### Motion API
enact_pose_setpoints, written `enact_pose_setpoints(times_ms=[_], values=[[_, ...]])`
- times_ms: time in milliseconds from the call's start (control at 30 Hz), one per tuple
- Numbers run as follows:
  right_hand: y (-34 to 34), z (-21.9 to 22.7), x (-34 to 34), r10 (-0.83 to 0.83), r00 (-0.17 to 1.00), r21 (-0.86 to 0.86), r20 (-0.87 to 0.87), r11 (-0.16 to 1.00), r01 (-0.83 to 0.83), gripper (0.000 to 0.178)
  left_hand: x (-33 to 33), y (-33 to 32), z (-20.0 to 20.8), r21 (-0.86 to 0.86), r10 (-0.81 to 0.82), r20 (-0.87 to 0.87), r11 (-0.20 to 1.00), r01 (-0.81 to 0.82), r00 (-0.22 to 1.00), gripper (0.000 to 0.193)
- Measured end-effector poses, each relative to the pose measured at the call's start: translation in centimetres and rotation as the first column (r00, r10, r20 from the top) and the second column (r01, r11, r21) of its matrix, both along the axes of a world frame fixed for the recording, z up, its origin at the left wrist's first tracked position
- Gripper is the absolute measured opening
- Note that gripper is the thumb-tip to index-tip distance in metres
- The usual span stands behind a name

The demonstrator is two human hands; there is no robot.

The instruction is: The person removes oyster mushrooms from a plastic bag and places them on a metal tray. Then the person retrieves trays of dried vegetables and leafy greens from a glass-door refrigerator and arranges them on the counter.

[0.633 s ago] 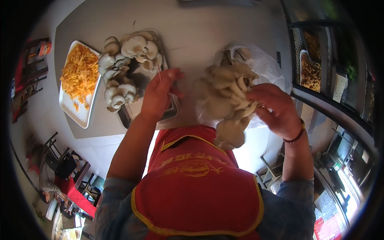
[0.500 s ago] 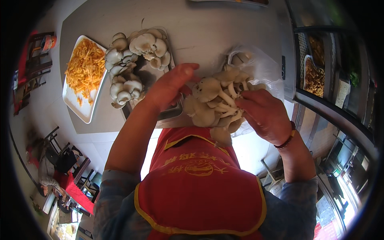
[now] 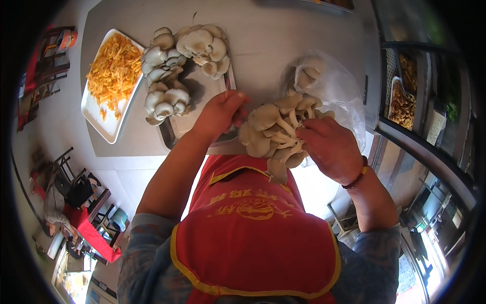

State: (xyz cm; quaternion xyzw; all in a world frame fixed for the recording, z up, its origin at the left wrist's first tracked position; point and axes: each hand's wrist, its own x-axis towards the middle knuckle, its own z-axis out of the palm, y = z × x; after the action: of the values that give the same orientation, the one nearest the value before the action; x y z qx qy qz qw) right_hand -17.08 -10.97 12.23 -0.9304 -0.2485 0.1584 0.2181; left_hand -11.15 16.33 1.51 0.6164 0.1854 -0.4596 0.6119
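The right hand (image 3: 331, 149) pinches the mushroom cluster (image 3: 265, 118) by its stem base, the caps fanning left toward the half-curled left hand (image 3: 217, 117), whose grip I can't make out.

Dim light, dark-rimmed fisheye distortion

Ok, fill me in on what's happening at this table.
The person's right hand grips a mushroom cluster near its stem ends, close to a plastic bag. The left hand, half curled, is at the right side of a metal tray bearing other mushrooms. A white tray of orange shreds sits farther left.
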Motion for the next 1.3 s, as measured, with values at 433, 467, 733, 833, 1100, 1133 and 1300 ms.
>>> enact_pose_setpoints(times_ms=[433,467,733,833,1100,1133,1300], values=[[8.1,-2.1,1.8,0.201,0.976,0.029,0.08,0.979,-0.203,0.036,-3.3,7.7,-1.5,0.213,0.16,0.098,0.961,-0.178,0.982,0.02],[8.6,-1.9,2.0,0.19,0.977,0.022,0.094,0.981,-0.193,0.035,-4.2,8.4,-2.6,0.235,0.168,0.169,0.95,-0.205,0.971,0.02],[13.8,-3.0,3.4,-0.168,0.925,0.242,0.341,0.966,0.086,0.037,-5.4,11.2,-0.2,0.19,0.279,0.306,0.919,-0.346,0.91,0.035],[16.2,-4.3,3.2,-0.345,0.869,0.361,0.354,0.908,0.213,0.034,-4.3,11.5,-1.3,-0.013,0.414,0.277,0.904,-0.427,0.867,0.044],[20.6,-9.7,4.4,-0.545,0.762,0.305,0.35,0.835,0.458,0.035,-4.4,13.2,-3.1,0.402,0.028,0.556,0.866,-0.298,0.831,0.045],[21.1,-10.6,4.5,-0.561,0.755,0.284,0.34,0.826,0.486,0.034,-4.6,13.3,-3.0,0.433,-0.009,0.586,0.849,-0.304,0.81,0.044],[23.1,-13.6,4.5,-0.575,0.732,0.18,0.366,0.815,0.55,0.031,-4.7,14.5,-3.8,0.574,-0.202,0.586,0.787,-0.226,0.785,0.042]])
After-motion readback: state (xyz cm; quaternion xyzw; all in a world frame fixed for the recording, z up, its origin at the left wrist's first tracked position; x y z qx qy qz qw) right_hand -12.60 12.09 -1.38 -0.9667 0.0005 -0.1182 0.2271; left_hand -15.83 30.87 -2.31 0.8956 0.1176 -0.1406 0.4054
